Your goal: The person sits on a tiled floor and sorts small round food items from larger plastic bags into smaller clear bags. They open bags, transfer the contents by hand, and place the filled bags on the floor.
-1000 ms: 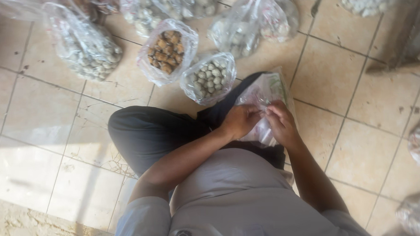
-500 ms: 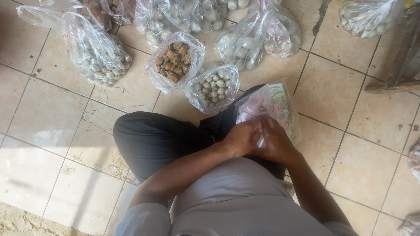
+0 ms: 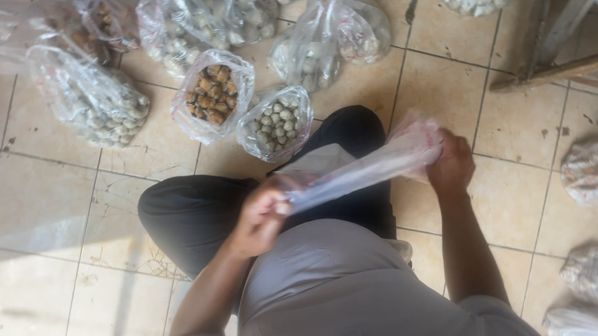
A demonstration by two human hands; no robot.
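The left hand [image 3: 261, 216] is closed on one end of a thin, clear plastic bag with faint pink print [image 3: 365, 169]; the right hand [image 3: 452, 164] is clamped on the other end, and the bag is stretched flat between them, above the person's dark trousers [image 3: 194, 215]. Just beyond the stretched bag, on the beige tiled floor [image 3: 42, 203], stands a small open clear bag of round grey-white pieces [image 3: 275, 122]; touching it on its left is an open clear bag of brown lumpy pieces [image 3: 211, 95]; farther left of the stretched bag lies a larger clear bag of pale round pieces [image 3: 94, 102]; more filled clear bags [image 3: 328, 41] lie behind these, their contents blurred. To the right of the stretched bag, near the edge of the view, lie some closed whitish bags [image 3: 587, 171]; a wooden bar [image 3: 554, 73] lies on the floor above them.
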